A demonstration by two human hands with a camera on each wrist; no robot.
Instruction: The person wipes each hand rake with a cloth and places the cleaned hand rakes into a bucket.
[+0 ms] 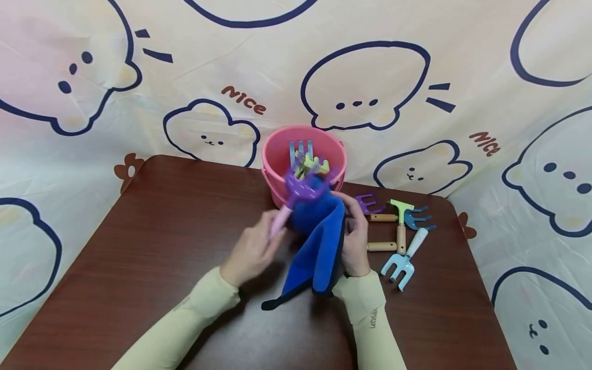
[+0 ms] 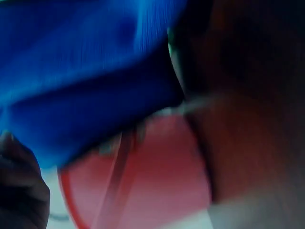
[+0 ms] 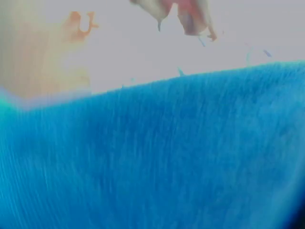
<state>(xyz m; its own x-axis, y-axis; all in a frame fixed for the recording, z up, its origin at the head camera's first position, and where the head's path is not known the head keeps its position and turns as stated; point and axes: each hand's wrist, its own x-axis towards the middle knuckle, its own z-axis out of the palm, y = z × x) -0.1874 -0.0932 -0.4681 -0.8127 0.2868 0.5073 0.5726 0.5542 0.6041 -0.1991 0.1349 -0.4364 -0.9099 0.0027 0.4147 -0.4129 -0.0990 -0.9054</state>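
In the head view my left hand (image 1: 248, 253) grips the light purple handle of a toy garden fork (image 1: 302, 190), whose purple tines point up and away, blurred, in front of the bucket. My right hand (image 1: 355, 241) holds a blue cloth (image 1: 319, 239) with dark edging, bunched close behind the fork's head. One corner of the cloth hangs down toward me over the table. Folds of the cloth (image 2: 86, 62) cover the upper part of the left wrist view, and the same cloth (image 3: 157, 157) fills most of the right wrist view.
A pink bucket (image 1: 272, 167) stands at the table's back edge with light blue and green tools inside. To the right lie several small garden tools: a purple rake (image 1: 369, 204), a green rake (image 1: 401, 205), a dark blue rake (image 1: 416, 220) and a light blue fork (image 1: 402, 264). A printed curtain hangs behind.
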